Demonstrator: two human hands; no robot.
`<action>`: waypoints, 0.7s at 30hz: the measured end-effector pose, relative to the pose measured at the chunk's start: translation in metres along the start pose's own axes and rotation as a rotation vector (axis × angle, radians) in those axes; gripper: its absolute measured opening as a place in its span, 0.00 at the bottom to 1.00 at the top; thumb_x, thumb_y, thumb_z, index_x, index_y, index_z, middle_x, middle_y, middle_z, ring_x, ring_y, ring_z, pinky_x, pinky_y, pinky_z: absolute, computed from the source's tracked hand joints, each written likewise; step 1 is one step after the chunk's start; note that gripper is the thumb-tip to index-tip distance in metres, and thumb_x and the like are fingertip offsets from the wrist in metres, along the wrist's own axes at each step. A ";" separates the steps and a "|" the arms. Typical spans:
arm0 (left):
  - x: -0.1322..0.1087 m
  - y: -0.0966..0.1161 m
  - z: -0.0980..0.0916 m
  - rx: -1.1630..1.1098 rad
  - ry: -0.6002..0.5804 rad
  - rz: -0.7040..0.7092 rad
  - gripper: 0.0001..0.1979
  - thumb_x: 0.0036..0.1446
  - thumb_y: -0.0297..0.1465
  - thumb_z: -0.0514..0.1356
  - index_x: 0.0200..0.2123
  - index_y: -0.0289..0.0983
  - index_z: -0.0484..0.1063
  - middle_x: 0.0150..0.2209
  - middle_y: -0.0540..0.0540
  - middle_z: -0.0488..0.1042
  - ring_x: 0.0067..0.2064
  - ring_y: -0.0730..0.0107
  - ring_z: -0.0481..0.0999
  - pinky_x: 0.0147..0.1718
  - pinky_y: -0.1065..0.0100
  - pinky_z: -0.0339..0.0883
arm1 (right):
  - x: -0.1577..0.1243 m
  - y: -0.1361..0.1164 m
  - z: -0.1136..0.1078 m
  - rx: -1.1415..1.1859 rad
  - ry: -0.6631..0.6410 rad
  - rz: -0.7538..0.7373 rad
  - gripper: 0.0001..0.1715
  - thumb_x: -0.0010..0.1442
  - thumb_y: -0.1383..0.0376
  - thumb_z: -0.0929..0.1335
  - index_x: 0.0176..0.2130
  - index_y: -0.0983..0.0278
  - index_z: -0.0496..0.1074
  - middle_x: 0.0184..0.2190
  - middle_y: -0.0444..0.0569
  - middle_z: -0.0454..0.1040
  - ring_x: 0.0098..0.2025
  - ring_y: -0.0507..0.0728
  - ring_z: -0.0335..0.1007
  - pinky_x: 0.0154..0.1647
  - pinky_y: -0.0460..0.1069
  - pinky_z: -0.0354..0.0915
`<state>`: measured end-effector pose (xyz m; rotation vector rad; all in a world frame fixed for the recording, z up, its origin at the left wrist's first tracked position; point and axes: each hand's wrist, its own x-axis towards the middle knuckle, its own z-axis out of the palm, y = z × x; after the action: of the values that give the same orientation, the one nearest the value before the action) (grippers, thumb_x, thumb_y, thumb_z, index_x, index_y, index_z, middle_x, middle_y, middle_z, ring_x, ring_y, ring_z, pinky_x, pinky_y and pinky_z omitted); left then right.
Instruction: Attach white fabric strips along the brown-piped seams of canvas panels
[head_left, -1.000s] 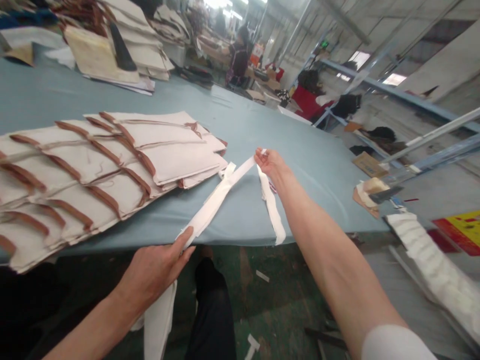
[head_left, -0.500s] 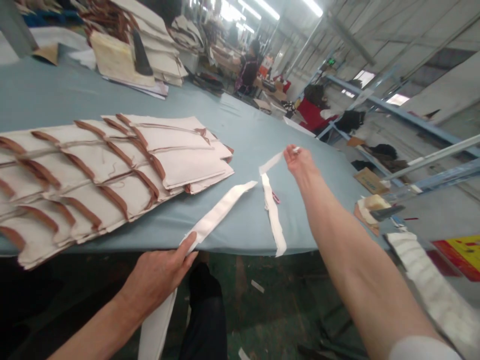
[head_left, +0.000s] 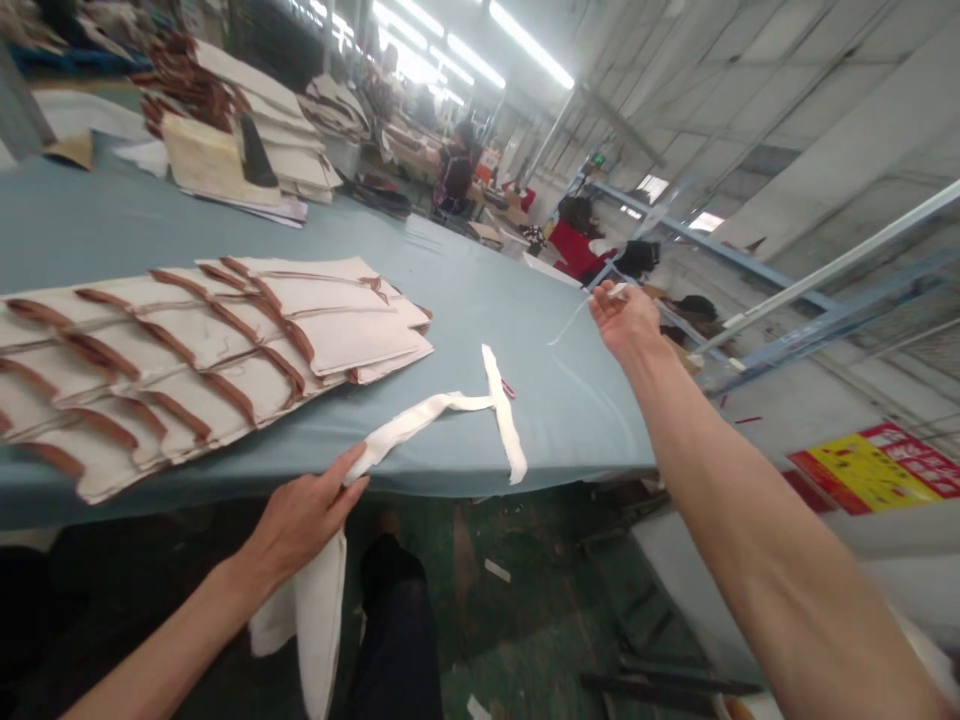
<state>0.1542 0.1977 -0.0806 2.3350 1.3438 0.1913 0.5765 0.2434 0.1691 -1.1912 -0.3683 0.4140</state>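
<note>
My left hand (head_left: 304,525) is closed on a white fabric strip (head_left: 409,425) at the table's front edge. The strip's far end reaches over the table to a shorter white strip (head_left: 505,425), and its other part hangs below the edge. Out to the right, my right hand (head_left: 626,315) is raised above the table with its fingers pinched on a thin white strip (head_left: 574,322) that trails down to the left, seen almost edge-on. Beside the shorter strip lies a small red object (head_left: 509,389), partly covered and too small to name.
Overlapping cream fabric panels with brown edging (head_left: 352,345) cover the left of the blue-grey table (head_left: 592,425). Farther back stand a pale yellow block (head_left: 202,160) and a stack of cream pieces (head_left: 300,150). Blue metal rails (head_left: 712,255) run at the right. A person (head_left: 455,170) is in the background.
My right hand has drawn its strip away to the right, off the shorter strip. The left-hand strip's far end now meets the shorter strip. The view has turned rightward.
</note>
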 end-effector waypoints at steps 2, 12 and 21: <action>-0.001 -0.006 -0.001 -0.068 0.006 -0.004 0.39 0.74 0.46 0.45 0.80 0.32 0.53 0.37 0.38 0.88 0.45 0.42 0.90 0.40 0.60 0.72 | -0.023 -0.005 -0.006 -0.035 -0.066 0.039 0.17 0.75 0.72 0.62 0.32 0.64 0.70 0.24 0.39 0.79 0.22 0.47 0.76 0.26 0.40 0.73; -0.046 -0.018 -0.010 -0.352 0.180 -0.177 0.43 0.67 0.54 0.52 0.75 0.33 0.61 0.28 0.46 0.82 0.41 0.40 0.87 0.35 0.61 0.66 | -0.184 -0.006 0.002 -0.157 -0.467 0.278 0.17 0.76 0.69 0.65 0.33 0.65 0.73 0.25 0.45 0.83 0.22 0.50 0.78 0.24 0.42 0.75; -0.141 0.012 0.008 -0.898 0.152 -0.174 0.27 0.62 0.59 0.59 0.31 0.40 0.74 0.20 0.51 0.72 0.26 0.61 0.76 0.28 0.65 0.66 | -0.309 0.003 0.007 0.097 -0.827 0.458 0.12 0.67 0.63 0.77 0.34 0.63 0.74 0.25 0.39 0.82 0.23 0.49 0.80 0.25 0.42 0.79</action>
<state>0.0934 0.0706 -0.0693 1.4652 1.1722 0.7530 0.3051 0.0972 0.1507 -0.9576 -0.7734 1.3206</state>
